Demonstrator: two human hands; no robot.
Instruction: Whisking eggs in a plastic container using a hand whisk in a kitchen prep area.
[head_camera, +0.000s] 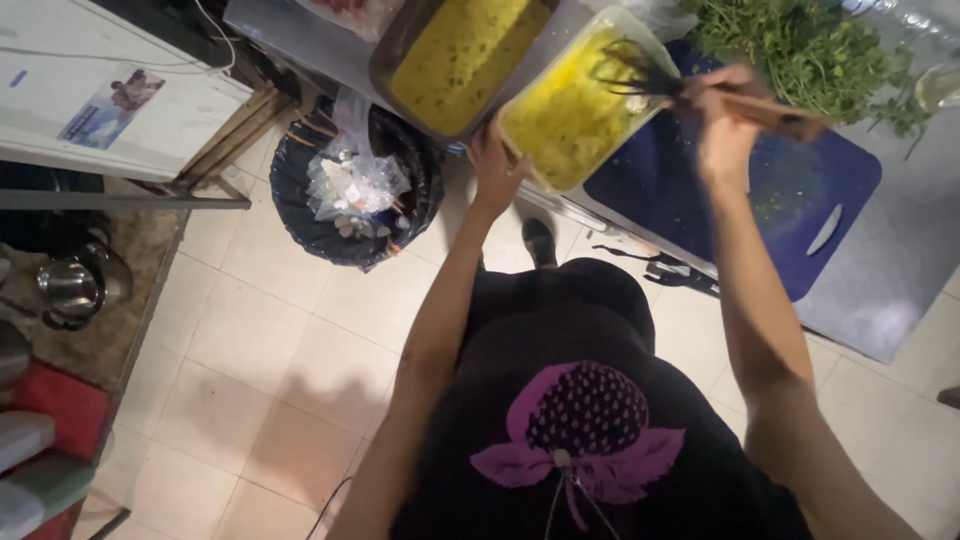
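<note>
Yellow beaten egg fills a clear plastic tub (575, 110) at the worktop (900, 270) edge. The left hand (493, 170) steadies its near rim, grip seemingly pressed on it. The right hand (722, 125) clasps a wooden-handled black whisk (640, 78) over the tub.

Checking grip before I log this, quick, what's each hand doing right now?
Left hand: gripping the edge of the plastic tub of yellow mixture.
Right hand: closed on the whisk handle.

Left hand (493, 168) at near edge of tub (575, 110), whisk (640, 78) in it, tray (462, 55) left, cutting board (740, 185) right, bin (352, 190) below.
</note>
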